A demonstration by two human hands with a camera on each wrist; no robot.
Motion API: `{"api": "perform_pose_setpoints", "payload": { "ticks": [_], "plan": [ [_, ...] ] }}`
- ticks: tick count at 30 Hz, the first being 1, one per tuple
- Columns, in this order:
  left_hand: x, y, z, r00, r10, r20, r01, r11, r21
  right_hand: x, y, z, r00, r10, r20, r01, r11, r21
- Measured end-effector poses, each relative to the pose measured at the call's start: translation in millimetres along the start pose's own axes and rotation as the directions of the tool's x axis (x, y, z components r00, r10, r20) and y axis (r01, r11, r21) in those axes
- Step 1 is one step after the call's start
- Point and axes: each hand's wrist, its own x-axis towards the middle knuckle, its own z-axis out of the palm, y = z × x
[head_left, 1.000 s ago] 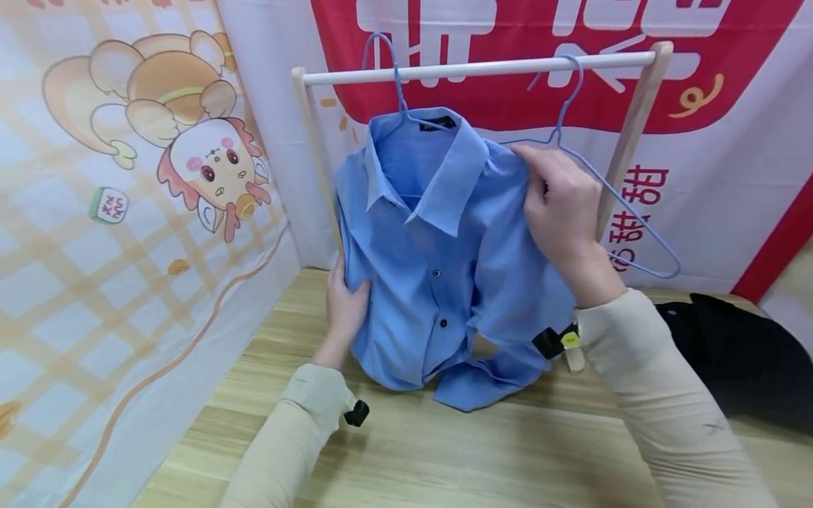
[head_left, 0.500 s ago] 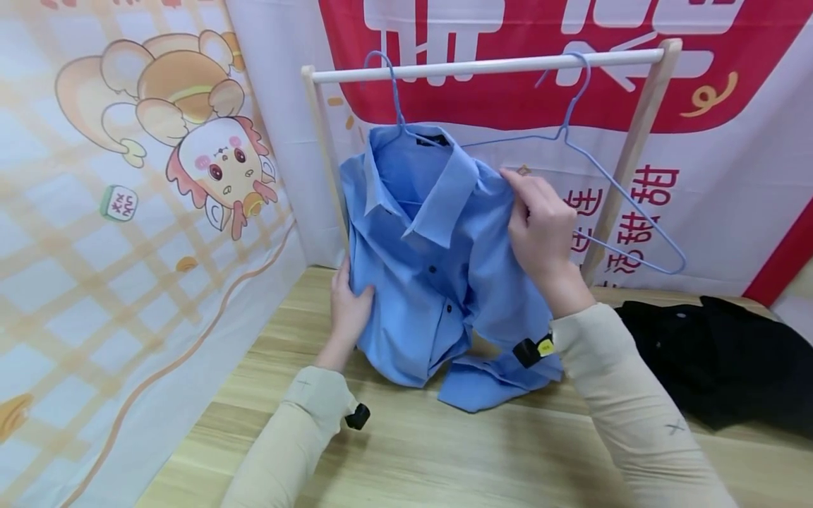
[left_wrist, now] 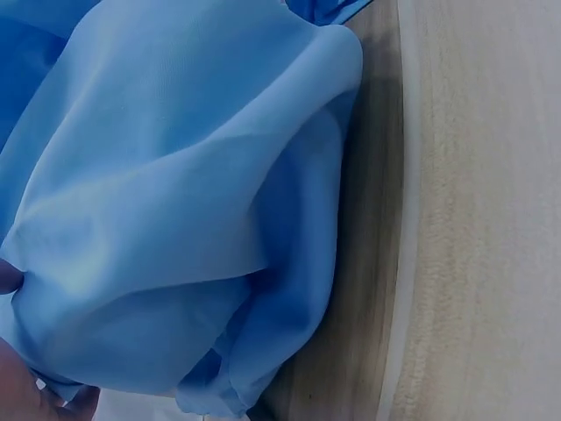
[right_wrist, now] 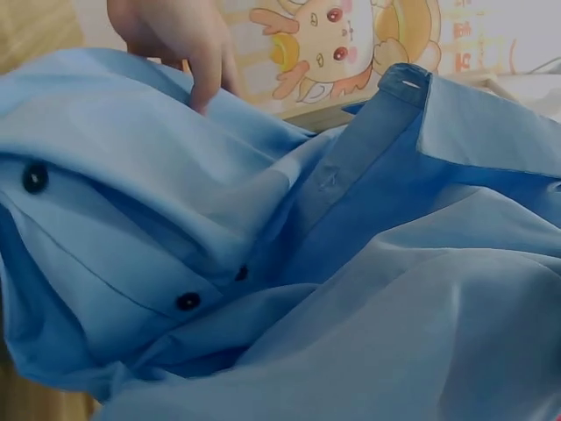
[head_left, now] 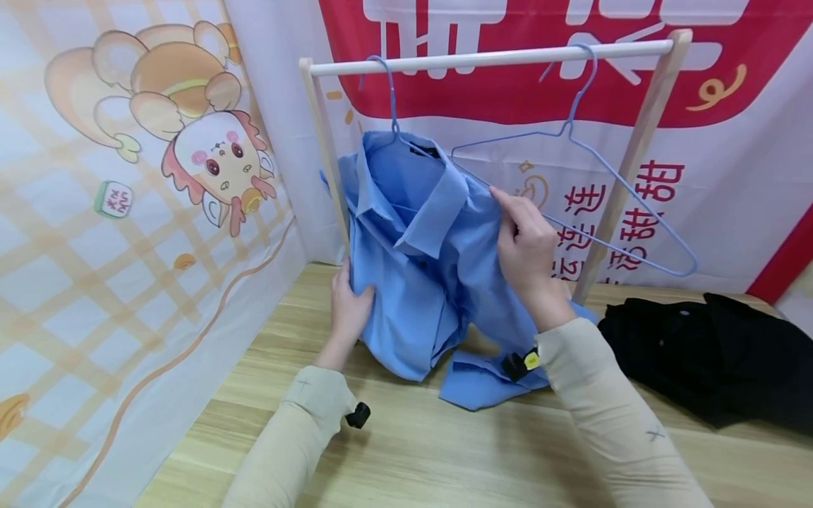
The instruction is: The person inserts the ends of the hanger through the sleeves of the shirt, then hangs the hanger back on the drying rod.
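A light blue button-up shirt [head_left: 406, 310] hangs on a blue wire hanger [head_left: 392, 99], its collar spread around the hanger's neck. My right hand [head_left: 528, 250] pinches the shirt's shoulder on the right with thumb and fingertips. Lower down, my left hand [head_left: 351, 305] grips the shirt's left side, thumb on the front and fingers partly hidden behind the cloth. Dark buttons [right_wrist: 188, 301] show along the front placket in the right wrist view. One sleeve's cuff [head_left: 473, 384] lies on the wooden table [head_left: 406, 451].
A second blue wire hanger [head_left: 635, 194], bare, hangs to the right on the white rail [head_left: 495, 58]; its left end reaches the shirt's collar. Wooden posts [head_left: 648, 134] hold the rail. A black garment [head_left: 705, 353] lies on the table at right. Printed cloths cover the back and left.
My right hand has moved left and down with the shirt's shoulder, and the collar sits lower. More of the bare hanger shows. My left hand stays about where it was.
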Motion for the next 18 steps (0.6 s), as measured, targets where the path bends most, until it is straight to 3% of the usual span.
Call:
{"api": "perform_pose_setpoints", "payload": {
  "ticks": [6, 10, 14, 18],
  "plan": [
    [-0.9, 0.3, -0.1, 1.000, 0.008, 0.018, -0.008, 1.000, 0.007, -8.1, 2.6, -4.5, 0.994, 0.106, -0.010, -0.103, 0.982, 0.155],
    [-0.6, -1.2, -0.2, 0.999, 0.003, 0.034, -0.004, 1.000, 0.011, -17.9, 3.7, -11.2, 0.984, 0.173, 0.031, -0.176, 0.963, 0.202],
    [0.0, -3.1, -1.1, 0.999, 0.000, 0.035, -0.001, 1.000, 0.020, -27.5, 5.4, -18.1, 0.954, 0.283, 0.102, -0.299, 0.928, 0.221],
    [-0.6, -5.1, -1.6, 0.999, -0.010, 0.049, 0.008, 1.000, 0.022, -33.7, 9.4, -23.7, 0.927, 0.340, 0.160, -0.371, 0.898, 0.236]
  ]
}}
